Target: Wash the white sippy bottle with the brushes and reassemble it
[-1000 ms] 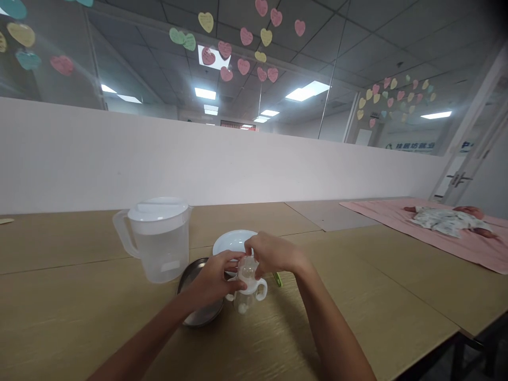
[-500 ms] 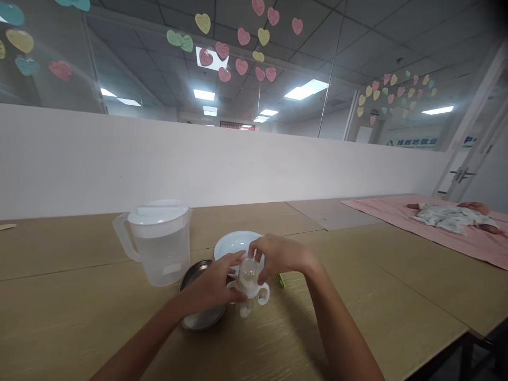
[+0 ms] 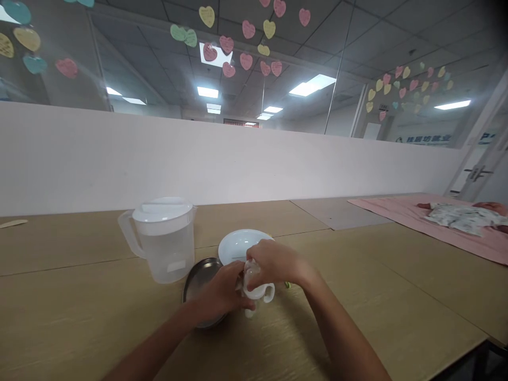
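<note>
A baby bottle with white side handles (image 3: 269,292) stands at the middle front of the table, partly hidden by both hands. My left hand (image 3: 222,290) is closed around its left side, thumb low across the front. From above, my right hand (image 3: 275,262) grips the clear cap (image 3: 251,270) over the bottle's top. Just behind is a white dish (image 3: 236,242), and a round steel dish (image 3: 191,286) lies beneath and beside my left hand. Something green (image 3: 288,284) pokes out to the right of the bottle.
A lidded plastic pitcher (image 3: 170,256) stands to the left. A flat wooden stick (image 3: 14,224) lies at the far left. On the right, a baby-like figure in patterned clothes (image 3: 456,218) lies on a pink cloth (image 3: 392,208). A white wall (image 3: 238,164) runs behind the table.
My right hand has lowered and its fingers have closed on the bottle's cap. My left hand has tightened around the bottle. The view has shifted slightly.
</note>
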Motion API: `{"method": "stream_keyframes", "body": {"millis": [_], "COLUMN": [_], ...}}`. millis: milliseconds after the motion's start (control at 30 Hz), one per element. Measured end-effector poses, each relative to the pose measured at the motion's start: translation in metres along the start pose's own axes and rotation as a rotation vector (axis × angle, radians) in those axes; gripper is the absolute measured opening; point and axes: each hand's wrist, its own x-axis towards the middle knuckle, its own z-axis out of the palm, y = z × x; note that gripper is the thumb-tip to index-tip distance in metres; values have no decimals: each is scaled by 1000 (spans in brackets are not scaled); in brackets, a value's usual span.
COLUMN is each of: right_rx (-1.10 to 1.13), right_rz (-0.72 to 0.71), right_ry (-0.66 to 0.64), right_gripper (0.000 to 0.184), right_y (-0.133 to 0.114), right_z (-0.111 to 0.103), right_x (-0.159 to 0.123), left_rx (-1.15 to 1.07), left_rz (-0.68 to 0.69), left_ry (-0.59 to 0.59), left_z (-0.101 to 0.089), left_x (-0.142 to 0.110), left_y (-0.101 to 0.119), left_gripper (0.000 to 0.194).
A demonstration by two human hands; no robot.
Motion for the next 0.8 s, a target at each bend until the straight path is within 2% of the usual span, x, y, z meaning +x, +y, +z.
{"method": "stream_keyframes", "body": {"millis": [133,267,400,533,633,700,800], "right_rx": [1,74,100,201,245,207,55], "right_rz": [-95,-116,-93,-114,-94,-13,32], "right_ry": [-34,-37,91,275,306,253,13], "right_gripper": [38,38,38,38,40,41,44], "right_y": [7,14,16,35,54,62,64], "right_z": [-3,-5,-9,-19,-14,0,30], "right_x": [4,4,-11,-28,-15,9,51], "left_rx": [-25,12,35,73,72,70,81], "left_rz": [36,-2,4,13,32,30,8], "left_ry": [36,39,51,69,82,85,76], "left_z": [1,1,2,4,4,3,2], "left_x": [0,-1,-2,-1,-1,-1,-2], "left_y": [0,4,7,5,3,3,4], "left_gripper": [43,43,41,46,50,50,47]}}
